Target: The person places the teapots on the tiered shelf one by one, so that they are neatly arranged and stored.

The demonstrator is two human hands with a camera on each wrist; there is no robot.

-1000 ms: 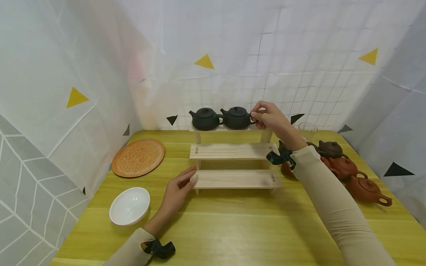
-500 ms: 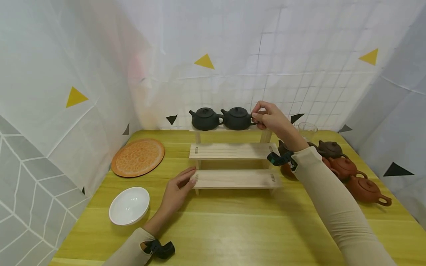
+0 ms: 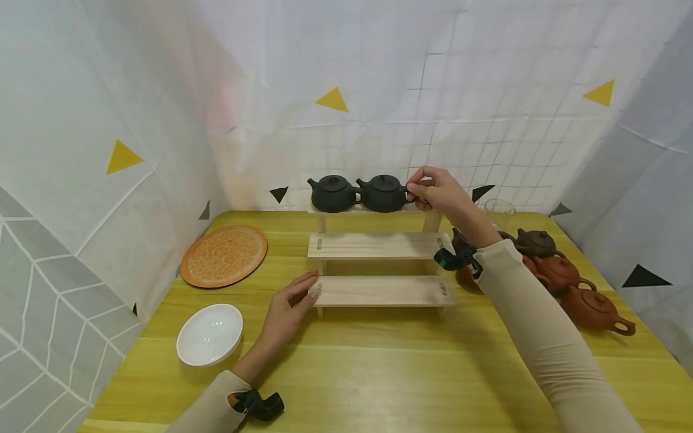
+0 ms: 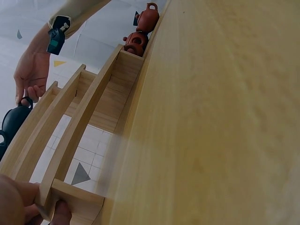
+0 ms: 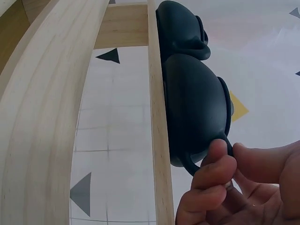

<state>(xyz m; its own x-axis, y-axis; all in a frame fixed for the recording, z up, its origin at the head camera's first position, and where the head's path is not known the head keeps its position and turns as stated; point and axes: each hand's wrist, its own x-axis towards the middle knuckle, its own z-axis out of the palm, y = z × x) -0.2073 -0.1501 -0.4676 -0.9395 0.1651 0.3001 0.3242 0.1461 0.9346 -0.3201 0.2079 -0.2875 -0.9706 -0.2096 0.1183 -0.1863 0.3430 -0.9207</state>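
Two black teapots stand side by side on the top tier of a three-tier wooden stand (image 3: pixel 373 245). My right hand (image 3: pixel 443 193) pinches the handle of the right-hand teapot (image 3: pixel 381 197) between thumb and fingers, as the right wrist view shows up close. That pot's spout points left, right at the handle of the other black teapot (image 3: pixel 331 196). Down at the stand's lower left corner, my left hand (image 3: pixel 287 308) grips the end of the bottom tier, its thumb (image 4: pixel 61 213) against the side panel.
Several reddish-brown and dark teapots (image 3: pixel 594 308) crowd the table right of the stand, with a clear glass (image 3: pixel 500 207) behind them. On the left lie a round orange mat (image 3: pixel 224 255) and a white bowl (image 3: pixel 210 334). White sheeting encloses the table.
The right-hand black teapot has slid slightly left toward the other one, with my right hand still on its handle. My left hand stays on the stand.
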